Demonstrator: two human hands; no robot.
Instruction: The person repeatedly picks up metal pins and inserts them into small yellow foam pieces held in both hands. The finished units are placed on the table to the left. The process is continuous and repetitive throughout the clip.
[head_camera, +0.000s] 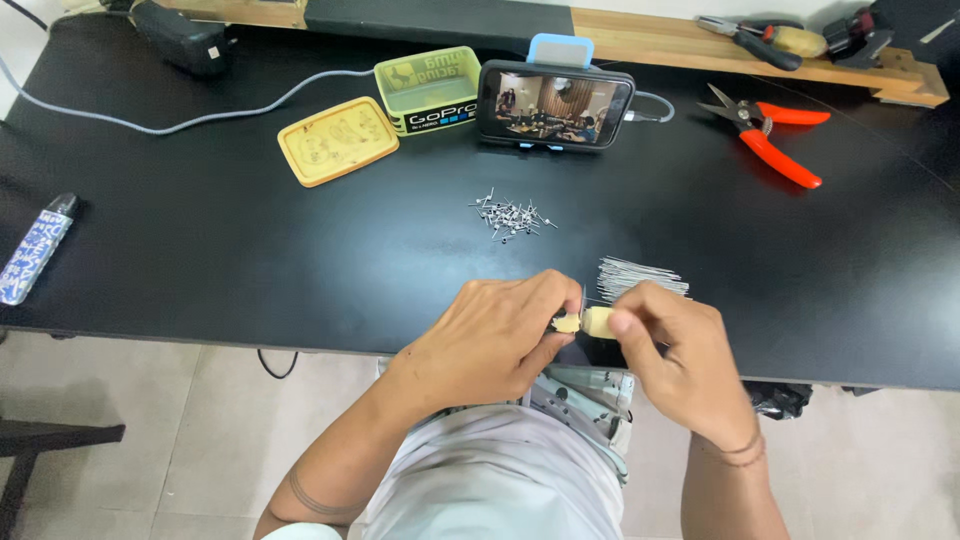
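Closest to us in the head view, our two hands meet just over the near edge of the black table (250, 270). Our left hand (495, 335) curls in from the left, thumb and fingertips pinched shut on a small pale yellow piece (568, 323). Our right hand (672, 360) comes in from the other side, thumb and forefinger closed on a second, slightly larger pale block (598, 321). Both pieces touch each other, and a thin dark pin stands up between them; we cannot tell what it is fixed to.

We judge the work wants a steady pinch: keep both wrists low, elbows tucked, and press the pieces squarely together so the thin part does not bend.

Both wrists are bent inward and the forearms rise from below, over our light shorts.

Taking the hands as landmark: a bundle of thin metal wires (642, 277) lies just beyond the right hand; a heap of small cut metal bits (510, 217) lies farther out; beyond that stands a phone (555, 105) on a stand, and red-handled cutters (775, 135) lie well off to the right.
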